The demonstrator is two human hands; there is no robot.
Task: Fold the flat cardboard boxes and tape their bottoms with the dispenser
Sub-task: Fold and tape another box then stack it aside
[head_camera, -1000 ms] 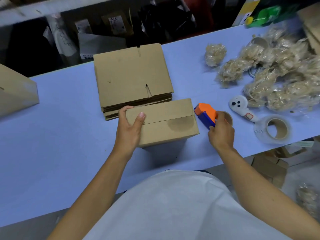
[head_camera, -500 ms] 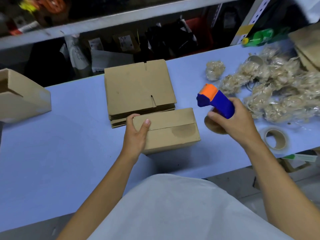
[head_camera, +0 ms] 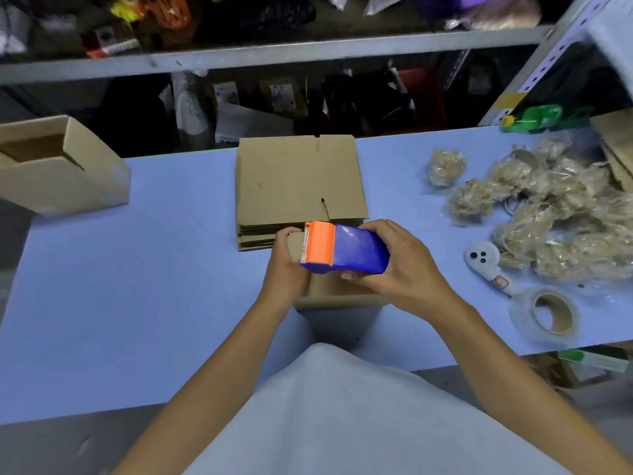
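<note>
A folded cardboard box point(head_camera: 337, 294) stands upside down on the blue table point(head_camera: 137, 286), mostly hidden behind my hands. My left hand point(head_camera: 286, 265) grips its left end. My right hand point(head_camera: 400, 269) grips a blue and orange tape dispenser point(head_camera: 342, 248) and holds it over the box's top, orange cutter end pointing left at the left edge. A stack of flat cardboard boxes point(head_camera: 298, 183) lies just behind.
An open folded box point(head_camera: 61, 166) sits at the far left. Bagged fibre bundles point(head_camera: 548, 214) cover the right side, with a white tool point(head_camera: 486, 265) and a spare tape roll point(head_camera: 544, 313) near the front edge. Shelving point(head_camera: 274, 53) stands behind the table.
My right hand lifted the dispenser off the table on the right and carried it left onto the box. My left hand stayed on the box's left end.
</note>
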